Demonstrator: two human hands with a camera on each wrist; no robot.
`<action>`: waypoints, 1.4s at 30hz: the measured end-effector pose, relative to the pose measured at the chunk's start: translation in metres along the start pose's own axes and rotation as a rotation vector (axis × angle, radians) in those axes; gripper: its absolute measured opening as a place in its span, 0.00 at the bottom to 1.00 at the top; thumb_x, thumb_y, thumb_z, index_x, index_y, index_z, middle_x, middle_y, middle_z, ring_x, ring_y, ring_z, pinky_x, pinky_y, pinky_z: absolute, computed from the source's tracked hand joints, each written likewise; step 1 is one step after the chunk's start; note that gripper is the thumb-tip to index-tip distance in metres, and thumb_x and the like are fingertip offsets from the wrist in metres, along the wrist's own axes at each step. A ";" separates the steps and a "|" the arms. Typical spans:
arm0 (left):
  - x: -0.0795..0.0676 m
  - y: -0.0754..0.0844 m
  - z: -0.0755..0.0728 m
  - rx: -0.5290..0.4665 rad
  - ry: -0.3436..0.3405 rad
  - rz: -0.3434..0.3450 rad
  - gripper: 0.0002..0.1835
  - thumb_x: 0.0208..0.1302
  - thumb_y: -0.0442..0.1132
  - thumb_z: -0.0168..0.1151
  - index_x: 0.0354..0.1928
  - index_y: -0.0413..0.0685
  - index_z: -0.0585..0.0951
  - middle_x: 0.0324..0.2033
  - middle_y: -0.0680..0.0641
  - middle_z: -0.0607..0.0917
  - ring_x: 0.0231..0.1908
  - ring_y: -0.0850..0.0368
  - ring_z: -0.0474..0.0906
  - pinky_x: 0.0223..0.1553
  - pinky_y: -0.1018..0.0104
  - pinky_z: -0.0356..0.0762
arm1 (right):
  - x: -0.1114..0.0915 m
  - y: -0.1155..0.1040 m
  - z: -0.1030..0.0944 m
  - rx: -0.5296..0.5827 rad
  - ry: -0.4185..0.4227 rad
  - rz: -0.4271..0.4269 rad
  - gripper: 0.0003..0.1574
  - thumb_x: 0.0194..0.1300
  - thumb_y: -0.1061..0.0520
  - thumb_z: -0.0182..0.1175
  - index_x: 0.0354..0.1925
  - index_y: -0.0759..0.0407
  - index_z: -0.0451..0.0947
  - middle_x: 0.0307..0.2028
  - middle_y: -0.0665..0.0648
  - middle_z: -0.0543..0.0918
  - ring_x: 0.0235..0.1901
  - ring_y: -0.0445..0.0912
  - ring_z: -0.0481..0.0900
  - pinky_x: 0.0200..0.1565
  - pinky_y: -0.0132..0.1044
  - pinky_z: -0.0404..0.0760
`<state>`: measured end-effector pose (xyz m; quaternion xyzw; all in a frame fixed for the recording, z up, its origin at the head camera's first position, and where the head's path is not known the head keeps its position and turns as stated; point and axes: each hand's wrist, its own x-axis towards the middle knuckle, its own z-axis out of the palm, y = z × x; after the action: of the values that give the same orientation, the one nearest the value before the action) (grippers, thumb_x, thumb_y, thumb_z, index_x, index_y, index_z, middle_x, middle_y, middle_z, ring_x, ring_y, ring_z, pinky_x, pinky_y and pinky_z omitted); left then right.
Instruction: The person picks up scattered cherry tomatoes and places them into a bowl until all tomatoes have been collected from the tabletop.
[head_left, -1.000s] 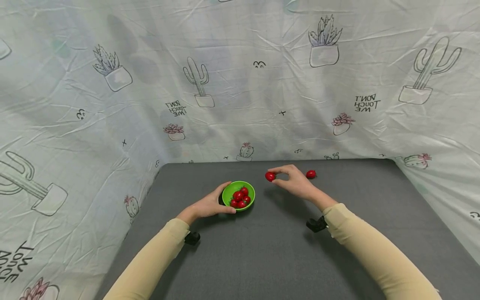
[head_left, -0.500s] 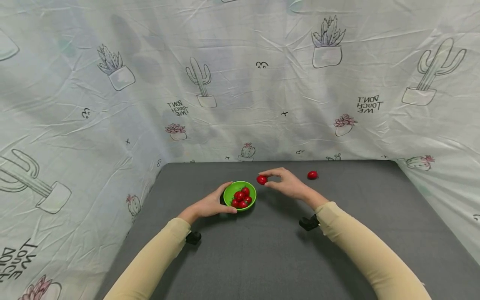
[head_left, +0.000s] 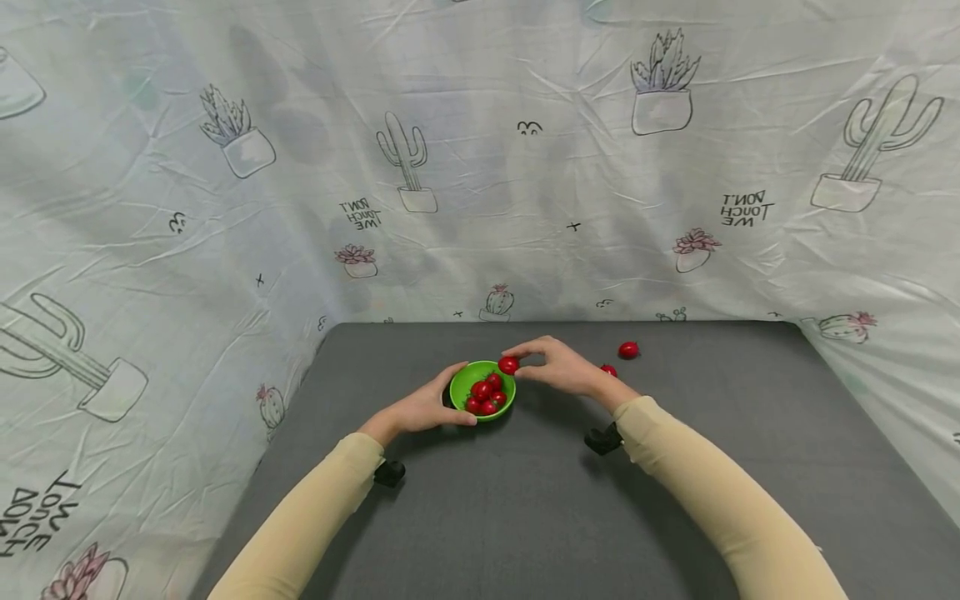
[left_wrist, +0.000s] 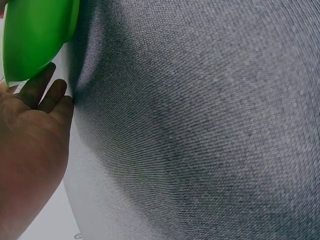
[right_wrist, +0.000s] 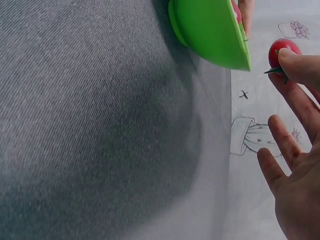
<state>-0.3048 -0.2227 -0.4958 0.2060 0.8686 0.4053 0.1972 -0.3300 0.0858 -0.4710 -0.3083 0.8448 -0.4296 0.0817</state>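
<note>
A green bowl [head_left: 460, 387] holds several red cherry tomatoes [head_left: 482, 389] with green stems. My left hand [head_left: 425, 406] grips the bowl from its left side, thumb toward the near rim and fingers at the far rim. In the left wrist view, fingertips touch the underside of the bowl [left_wrist: 35, 40]. My right hand [head_left: 561, 367] pinches a single cherry tomato [head_left: 507, 365] over the bowl's right rim. The right wrist view shows that tomato [right_wrist: 284, 50] between thumb and index finger, green stem downward, with the other fingers spread.
Another cherry tomato [head_left: 628, 350] lies toward the back of the grey table [head_left: 510, 517], right of my right hand. A second loose tomato [head_left: 608, 370] is partly hidden behind my right wrist. A curtain [head_left: 465, 167] with cactus drawings hangs behind the table.
My right hand has carried the pinched tomato leftward, from beside the bowl to over its right rim. A loose tomato has come into sight behind the right wrist. My left hand stays on the bowl.
</note>
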 end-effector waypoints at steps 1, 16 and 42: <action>0.000 0.000 0.000 -0.003 -0.002 0.000 0.58 0.60 0.57 0.75 0.83 0.59 0.49 0.77 0.44 0.57 0.74 0.47 0.58 0.70 0.41 0.57 | 0.001 -0.001 0.001 0.003 -0.004 -0.004 0.26 0.73 0.51 0.65 0.66 0.50 0.79 0.61 0.47 0.80 0.64 0.50 0.69 0.65 0.62 0.65; 0.003 -0.001 -0.002 -0.005 -0.016 -0.007 0.58 0.59 0.59 0.75 0.83 0.61 0.48 0.78 0.45 0.56 0.74 0.47 0.56 0.70 0.40 0.57 | 0.007 -0.007 0.013 -0.038 -0.020 0.045 0.22 0.72 0.52 0.65 0.63 0.42 0.82 0.61 0.48 0.79 0.68 0.54 0.61 0.63 0.62 0.66; 0.002 -0.003 -0.002 0.001 -0.008 -0.007 0.57 0.60 0.57 0.75 0.83 0.61 0.48 0.77 0.45 0.57 0.73 0.47 0.58 0.70 0.41 0.58 | -0.004 -0.003 0.006 -0.036 0.040 0.044 0.24 0.73 0.54 0.65 0.65 0.52 0.80 0.62 0.49 0.79 0.68 0.53 0.62 0.66 0.63 0.61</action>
<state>-0.3078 -0.2248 -0.4970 0.2046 0.8687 0.4034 0.2019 -0.3231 0.0827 -0.4731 -0.2822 0.8606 -0.4184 0.0686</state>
